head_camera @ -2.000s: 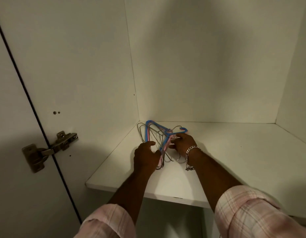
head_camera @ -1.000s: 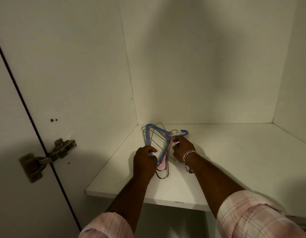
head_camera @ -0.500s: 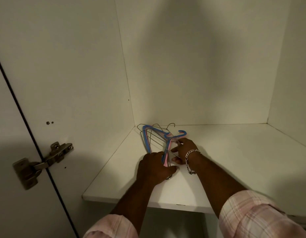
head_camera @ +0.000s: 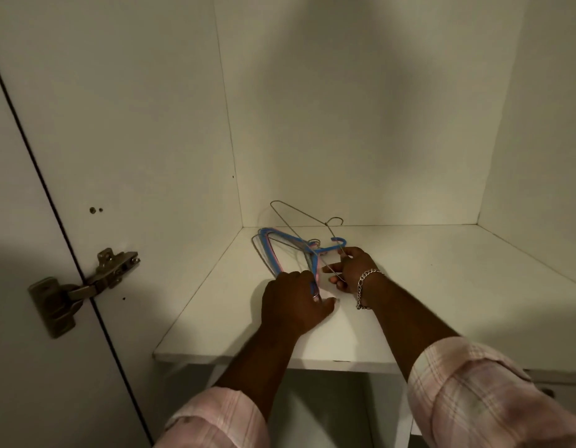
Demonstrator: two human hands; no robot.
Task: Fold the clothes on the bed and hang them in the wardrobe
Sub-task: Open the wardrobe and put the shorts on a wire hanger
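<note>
Wire hanger (head_camera: 299,221) is pinched by the fingers (head_camera: 340,279) of the right hand (head_camera: 356,270), its far end tilted up off the shelf (head_camera: 441,286). Left hand (head_camera: 293,305) grips the blue and pink hangers (head_camera: 289,250) lying toward the shelf's back left corner.

Head view, down into wardrobe shelf (head_camera: 441,286)

wire hanger (head_camera: 307,221) lifted clear of pile
</note>
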